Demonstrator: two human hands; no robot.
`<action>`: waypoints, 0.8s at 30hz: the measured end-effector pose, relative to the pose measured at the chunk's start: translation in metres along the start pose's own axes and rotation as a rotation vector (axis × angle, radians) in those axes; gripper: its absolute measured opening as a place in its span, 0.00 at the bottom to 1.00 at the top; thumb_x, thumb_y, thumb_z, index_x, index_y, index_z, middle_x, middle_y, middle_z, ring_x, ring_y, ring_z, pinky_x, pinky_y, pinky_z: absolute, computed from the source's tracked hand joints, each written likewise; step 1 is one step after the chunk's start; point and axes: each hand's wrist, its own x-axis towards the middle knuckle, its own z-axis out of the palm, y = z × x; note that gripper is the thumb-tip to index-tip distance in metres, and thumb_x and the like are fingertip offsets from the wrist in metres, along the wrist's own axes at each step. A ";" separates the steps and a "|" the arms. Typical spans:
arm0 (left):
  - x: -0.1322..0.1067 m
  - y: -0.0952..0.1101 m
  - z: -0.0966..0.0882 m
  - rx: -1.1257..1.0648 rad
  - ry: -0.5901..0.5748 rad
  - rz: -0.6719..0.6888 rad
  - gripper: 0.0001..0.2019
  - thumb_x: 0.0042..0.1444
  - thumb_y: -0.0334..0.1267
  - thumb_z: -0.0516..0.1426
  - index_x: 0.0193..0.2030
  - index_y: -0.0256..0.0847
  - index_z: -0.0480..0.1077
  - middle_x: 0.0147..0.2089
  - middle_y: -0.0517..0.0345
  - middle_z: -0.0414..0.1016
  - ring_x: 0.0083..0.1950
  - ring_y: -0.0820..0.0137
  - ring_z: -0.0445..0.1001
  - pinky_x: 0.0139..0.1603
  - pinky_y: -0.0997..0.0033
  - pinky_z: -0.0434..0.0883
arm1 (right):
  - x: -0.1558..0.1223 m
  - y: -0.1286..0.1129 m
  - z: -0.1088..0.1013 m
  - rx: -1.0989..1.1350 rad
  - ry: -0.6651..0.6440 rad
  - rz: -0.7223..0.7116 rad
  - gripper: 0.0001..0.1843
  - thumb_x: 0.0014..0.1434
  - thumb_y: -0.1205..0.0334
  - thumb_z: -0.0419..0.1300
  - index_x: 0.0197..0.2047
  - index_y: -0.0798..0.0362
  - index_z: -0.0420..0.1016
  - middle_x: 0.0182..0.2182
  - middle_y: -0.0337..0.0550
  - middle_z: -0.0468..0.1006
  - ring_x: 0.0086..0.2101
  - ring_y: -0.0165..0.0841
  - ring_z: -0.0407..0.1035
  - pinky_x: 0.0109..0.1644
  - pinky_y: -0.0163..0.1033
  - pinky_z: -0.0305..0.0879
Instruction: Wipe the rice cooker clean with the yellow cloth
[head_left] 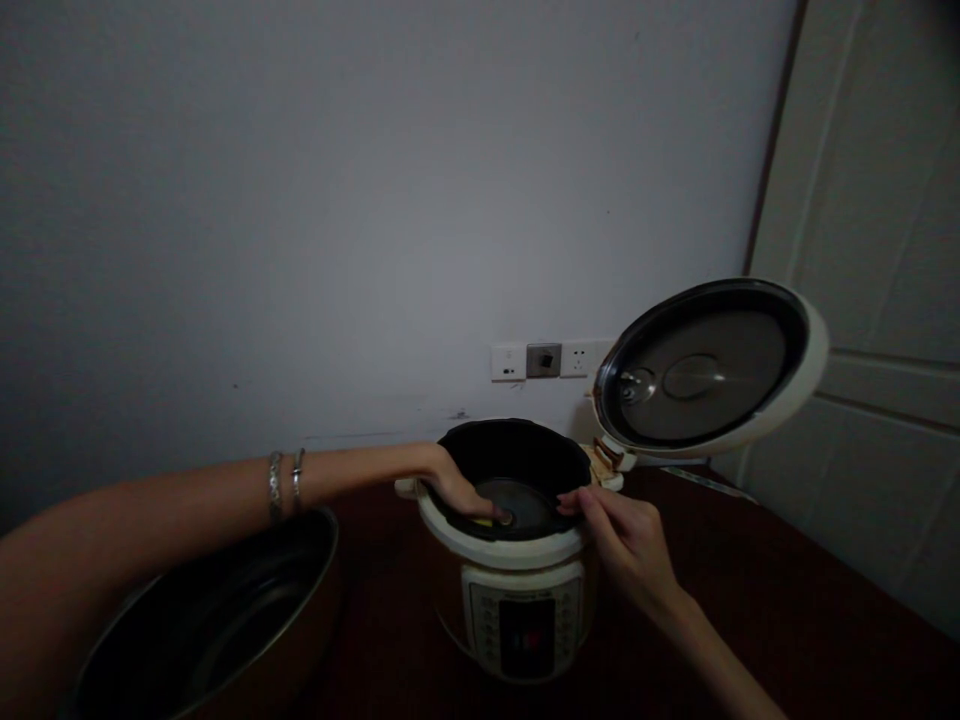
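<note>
An electric pressure cooker (523,620) stands upright, its white hinged lid (720,365) swung up to the right. My left hand (461,490) reaches over the left side of the rim into the dark inner pot (525,450). Its fingers are closed on a small yellow thing (484,521), perhaps a sponge or cloth, of which only a sliver shows near the pot's bottom. At the right side of the rim, my right hand (622,530) grips the edge with its fingertips bent over the inside.
A separate large dark pan (225,610) sits at the lower left, under my left forearm. Wall sockets (544,360) are behind the cooker. A pale panelled door (870,300) stands on the right, beside the dark red-brown tabletop (697,540).
</note>
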 end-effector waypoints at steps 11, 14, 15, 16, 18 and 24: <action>-0.003 0.006 -0.016 0.148 -0.365 -0.138 0.06 0.41 0.35 0.59 0.18 0.39 0.75 0.18 0.61 0.70 0.23 0.70 0.67 0.27 0.72 0.67 | 0.000 -0.001 0.001 -0.050 0.021 -0.097 0.14 0.62 0.66 0.50 0.30 0.54 0.74 0.26 0.42 0.79 0.27 0.29 0.74 0.31 0.31 0.68; 0.004 0.006 -0.003 -0.056 -0.412 -0.047 0.04 0.39 0.33 0.59 0.23 0.40 0.77 0.19 0.63 0.71 0.22 0.70 0.68 0.27 0.70 0.68 | 0.002 -0.003 0.001 -0.091 0.021 -0.143 0.13 0.62 0.66 0.50 0.29 0.55 0.74 0.24 0.42 0.78 0.26 0.29 0.73 0.30 0.31 0.67; 0.007 0.004 0.002 -0.106 -0.428 -0.038 0.04 0.39 0.33 0.59 0.24 0.41 0.77 0.20 0.63 0.71 0.22 0.70 0.68 0.27 0.70 0.69 | 0.002 -0.004 0.001 -0.100 0.021 -0.157 0.13 0.62 0.66 0.51 0.29 0.55 0.74 0.24 0.43 0.77 0.26 0.30 0.73 0.30 0.32 0.67; 0.011 0.002 0.004 -0.126 -0.449 -0.042 0.04 0.39 0.33 0.59 0.24 0.41 0.76 0.19 0.63 0.71 0.22 0.70 0.68 0.27 0.69 0.69 | 0.003 -0.004 0.001 -0.106 0.023 -0.168 0.13 0.61 0.66 0.51 0.29 0.55 0.73 0.24 0.43 0.77 0.25 0.30 0.72 0.30 0.32 0.68; 0.017 -0.003 0.004 -0.092 -0.512 -0.067 0.04 0.39 0.32 0.58 0.22 0.41 0.76 0.18 0.63 0.71 0.21 0.70 0.69 0.26 0.70 0.70 | 0.003 -0.005 0.001 -0.107 0.024 -0.181 0.12 0.61 0.66 0.51 0.29 0.55 0.73 0.25 0.43 0.77 0.26 0.30 0.73 0.30 0.32 0.68; 0.024 -0.025 -0.031 0.392 -0.373 -0.110 0.07 0.31 0.26 0.59 0.14 0.43 0.71 0.14 0.67 0.70 0.17 0.73 0.65 0.18 0.76 0.63 | 0.000 -0.003 0.001 -0.076 0.007 -0.192 0.09 0.61 0.67 0.52 0.32 0.53 0.73 0.26 0.43 0.78 0.27 0.30 0.73 0.31 0.31 0.69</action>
